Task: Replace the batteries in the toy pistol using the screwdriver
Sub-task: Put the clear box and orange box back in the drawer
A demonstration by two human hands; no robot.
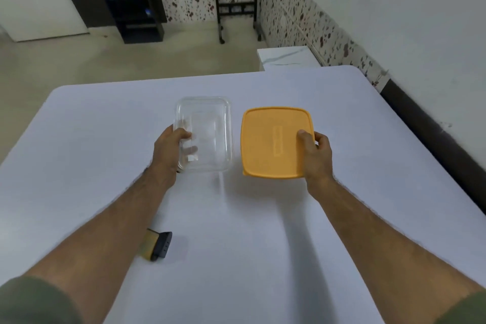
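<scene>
Left hand (168,148) grip around clear container (207,123), contents unclear, right hand (314,155) grip pinching orange lid (271,142)

From my remote seat: bare table (263,231) lies open between the forearms; a clear box (207,137) and yellow lid (271,142) block the middle, a black-and-yellow object (159,246) sits beside the left forearm.

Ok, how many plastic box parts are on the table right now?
2: the clear container held by the left hand, and the orange lid beside it, held by the right hand. Nothing else visible.
</scene>
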